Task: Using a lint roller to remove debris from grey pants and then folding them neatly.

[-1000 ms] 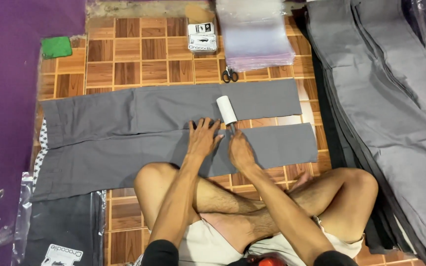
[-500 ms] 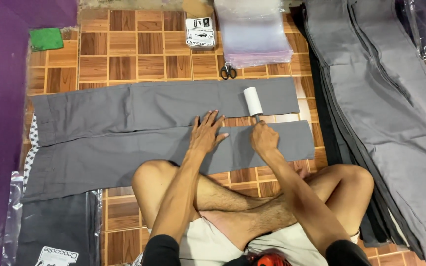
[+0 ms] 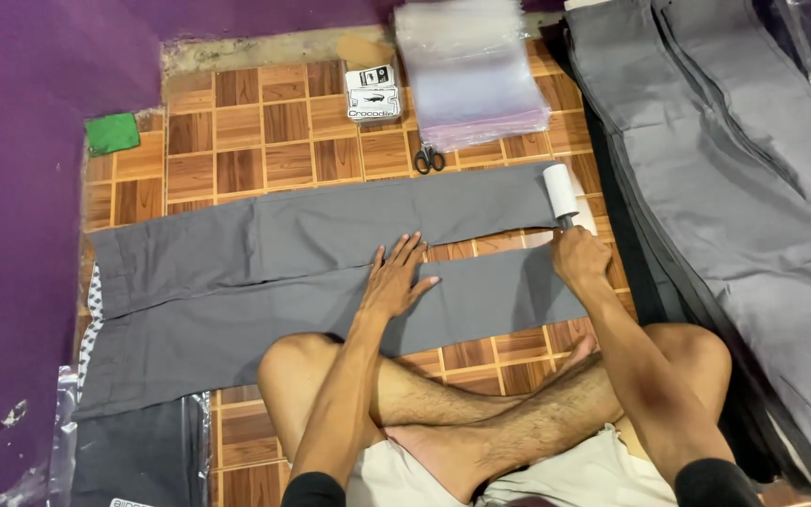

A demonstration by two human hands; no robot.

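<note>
Grey trousers (image 3: 265, 272) lie flat across the wooden tile floor, legs pointing right. My left hand (image 3: 394, 280) presses flat on the nearer leg, fingers spread. My right hand (image 3: 579, 255) grips the handle of a white lint roller (image 3: 558, 191), whose head rests on the far leg near the hem. I sit cross-legged just in front of the trousers.
A stack of clear plastic bags (image 3: 469, 68), a small white box (image 3: 373, 92) and scissors (image 3: 429, 159) lie beyond the trousers. A pile of grey trousers (image 3: 743, 188) fills the right side. A green cloth (image 3: 112, 132) sits by the purple mat (image 3: 11, 235). A bagged dark garment (image 3: 138, 455) is at lower left.
My right hand has carried the lint roller rightwards along the trouser leg to its hem end. My left hand has stayed pressed on the nearer leg.
</note>
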